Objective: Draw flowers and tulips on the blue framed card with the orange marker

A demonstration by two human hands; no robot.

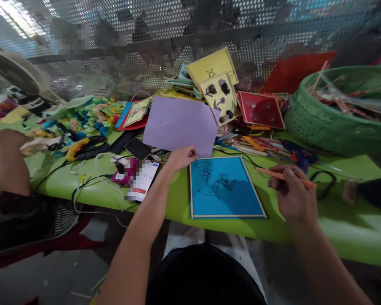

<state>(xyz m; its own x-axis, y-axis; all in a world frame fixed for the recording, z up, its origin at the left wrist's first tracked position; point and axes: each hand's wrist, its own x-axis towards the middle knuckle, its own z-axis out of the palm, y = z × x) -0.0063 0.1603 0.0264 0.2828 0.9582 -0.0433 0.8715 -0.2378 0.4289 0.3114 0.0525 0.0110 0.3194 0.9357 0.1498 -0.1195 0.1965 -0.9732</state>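
Starting at the far left, a co-worker's arm (11,163) rested at the edge of the green table (174,207), with a pile of coloured scraps (95,111) beyond it. Next came a lit phone (147,180) showing 11:52, with a white cable (97,178) looping beside it and the person's left forearm slanting past.

The left hand (181,158) was at the lower edge of a purple sheet (180,123), its fingers curled; whether that grip pinched the sheet or merely touched it could not be told. Just to the right, a blue panel (227,186) edged with pale strips lay flat near the table's front edge, bearing outline flowers. Farther right, the right hand (294,192) had its grip closed around an orange pen (278,174), apart from the panel. A green basket (339,114) stood beyond, at the far right.

A dropped wrist could have put a stray mark on the blue panel, and a brushing forearm could have nudged it off the nearby edge. The sheet, propped on clutter, might have slid down over the panel if jostled.

The pen's tip pointed left, toward the panel, its long axis running crosswise. The panel looked nearly square, its blooms facing away from the person.
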